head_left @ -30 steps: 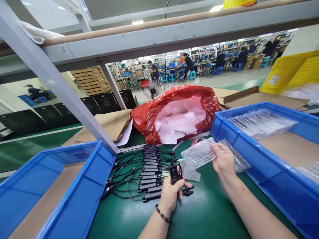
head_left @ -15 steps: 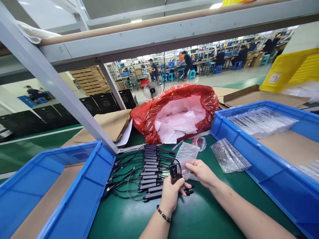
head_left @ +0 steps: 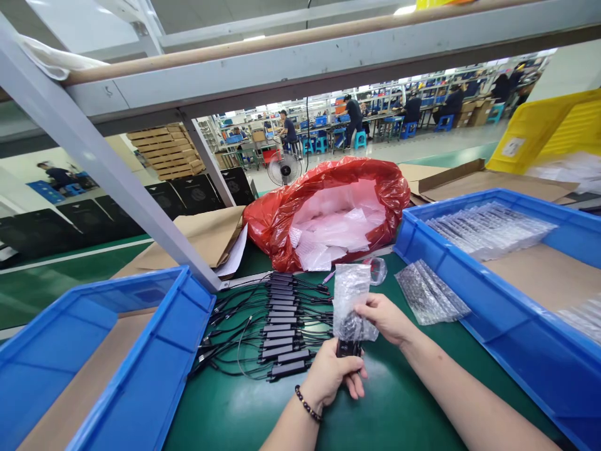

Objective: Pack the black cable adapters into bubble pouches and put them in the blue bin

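Observation:
My left hand [head_left: 335,369] is closed around the lower end of a small black electronic device [head_left: 349,348] with a cable. Its upper part is inside a clear bubble-wrap bag [head_left: 351,289]. The thumb and fingers of my right hand [head_left: 387,318] pinch the bag's right side. To the left, several similar black devices with cables [head_left: 284,335] lie in a column on the green work surface [head_left: 225,413]. Several filled bubble-wrap bags [head_left: 432,293] lie overlapped to the right of my right hand.
A red plastic sack [head_left: 267,219] full of bubble-wrap bags stands behind. One blue bin [head_left: 136,351] lined with cardboard is at the left; another blue bin [head_left: 493,300] at the right holds rows of wrapped items. A slanted metal post [head_left: 117,169] rises at the left.
The bubble-wrap bag has been drawn down over the upper part of the black device. My left hand has moved slightly right, and the device's looped cable is now within the bag.

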`<state>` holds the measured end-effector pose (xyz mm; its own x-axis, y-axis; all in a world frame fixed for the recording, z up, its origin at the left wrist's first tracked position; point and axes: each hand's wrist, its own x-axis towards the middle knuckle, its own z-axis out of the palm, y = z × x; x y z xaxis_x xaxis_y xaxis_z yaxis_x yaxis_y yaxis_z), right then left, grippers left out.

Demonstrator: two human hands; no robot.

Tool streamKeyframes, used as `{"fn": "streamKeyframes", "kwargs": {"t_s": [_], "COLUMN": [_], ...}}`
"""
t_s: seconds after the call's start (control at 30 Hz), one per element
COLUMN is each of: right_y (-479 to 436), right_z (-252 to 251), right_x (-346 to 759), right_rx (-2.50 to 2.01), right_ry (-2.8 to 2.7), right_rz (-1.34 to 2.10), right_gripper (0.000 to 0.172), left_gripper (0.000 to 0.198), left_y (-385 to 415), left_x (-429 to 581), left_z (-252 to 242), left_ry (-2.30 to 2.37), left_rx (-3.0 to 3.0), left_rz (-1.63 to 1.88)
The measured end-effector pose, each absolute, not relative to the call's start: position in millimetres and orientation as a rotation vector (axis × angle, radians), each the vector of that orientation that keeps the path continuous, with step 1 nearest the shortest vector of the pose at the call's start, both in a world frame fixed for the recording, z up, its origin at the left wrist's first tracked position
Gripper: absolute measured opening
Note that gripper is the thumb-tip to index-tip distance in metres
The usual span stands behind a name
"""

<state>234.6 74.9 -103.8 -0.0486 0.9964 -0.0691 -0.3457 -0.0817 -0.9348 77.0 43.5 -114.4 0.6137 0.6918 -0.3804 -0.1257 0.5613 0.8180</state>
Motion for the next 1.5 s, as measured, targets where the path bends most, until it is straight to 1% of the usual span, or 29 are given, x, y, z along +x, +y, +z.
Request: {"fn": "streamKeyframes", "kwargs": {"t_s": [0.1, 0.2, 0.23, 0.3, 0.4, 0.43, 0.47, 0.53, 0.57, 0.6, 0.7, 0.73, 0.83, 0.9, 0.97, 1.07, 1.2, 1.33, 1.43, 1.5], "right_y": [71.1, 69.8, 69.5, 68.9, 65.6, 63.4, 60.7, 53.9, 50.5, 47.5, 42.9, 42.9, 45.4, 46.8, 47.1, 46.2, 47.0, 49.7, 51.3, 52.2], "right_z": [-98.5, -97.6, -98.5, -101.5, -105.9, -107.1, -108.4, -111.4, -113.0, -114.7, -118.0, -118.2, -115.7, -113.2, -111.9, -113.9, -121.0, -125.3, -126.4, -126.0], "right_x": [239.0, 245.7, 247.5, 249.0, 243.2, 238.7, 233.2, 220.1, 213.5, 207.4, 196.3, 195.6, 199.8, 204.3, 207.2, 206.9, 201.6, 197.1, 195.9, 197.0], "right_rx": [-1.005, -1.060, -1.078, -1.093, -1.092, -1.096, -1.103, -1.092, -1.071, -1.047, -0.991, -0.985, -0.970, -0.947, -0.897, -0.871, -0.976, -1.208, -1.382, -1.385], "right_ry": [-1.233, -1.463, -1.529, -1.628, -1.689, -1.690, -1.695, -1.772, -1.843, -1.915, -2.020, -2.013, -1.983, -2.007, -2.070, -2.107, -1.924, -1.731, -1.667, -1.666], "right_rz": [1.393, 1.276, 1.239, 1.172, 1.078, 1.023, 0.950, 0.768, 0.671, 0.579, 0.376, 0.330, 0.247, 0.291, 0.433, 0.683, 0.912, 0.860, 0.697, 0.603], "right_gripper": [0.029, 0.025, 0.025, 0.024, 0.021, 0.025, 0.038, 0.074, 0.084, 0.083, 0.053, 0.048, 0.049, 0.051, 0.053, 0.058, 0.063, 0.060, 0.055, 0.050], "left_gripper": [0.034, 0.058, 0.062, 0.059, 0.040, 0.036, 0.032, 0.030, 0.030, 0.031, 0.035, 0.036, 0.037, 0.034, 0.031, 0.026, 0.024, 0.028, 0.029, 0.031], "left_y": [45.8, 47.1, 47.3, 48.0, 50.3, 51.4, 52.5, 53.8, 53.7, 53.2, 50.1, 49.5, 53.1, 59.9, 67.2, 71.8, 64.3, 52.5, 46.1, 44.3], "left_x": [74.5, 72.9, 72.9, 73.2, 73.3, 73.0, 72.5, 71.7, 71.7, 72.0, 73.9, 74.1, 69.3, 61.9, 54.2, 49.8, 61.2, 76.4, 82.4, 83.4], "left_z": [-113.8, -114.6, -114.9, -115.3, -115.1, -114.8, -114.4, -113.5, -113.2, -113.0, -112.6, -112.3, -109.7, -106.9, -104.6, -105.1, -111.9, -115.9, -114.8, -113.5], "left_ry": [0.787, 0.769, 0.758, 0.753, 0.787, 0.797, 0.804, 0.811, 0.814, 0.813, 0.789, 0.761, 0.634, 0.590, 0.606, 0.633, 0.643, 0.616, 0.627, 0.637], "left_rx": [0.819, 0.807, 0.806, 0.803, 0.785, 0.771, 0.751, 0.683, 0.639, 0.593, 0.500, 0.495, 0.512, 0.482, 0.429, 0.363, 0.268, 0.301, 0.367, 0.395], "left_rz": [0.618, 0.675, 0.688, 0.701, 0.757, 0.795, 0.844, 0.938, 0.974, 1.006, 1.041, 1.030, 1.022, 1.096, 1.152, 1.138, 1.192, 1.192, 1.173, 1.161]}}
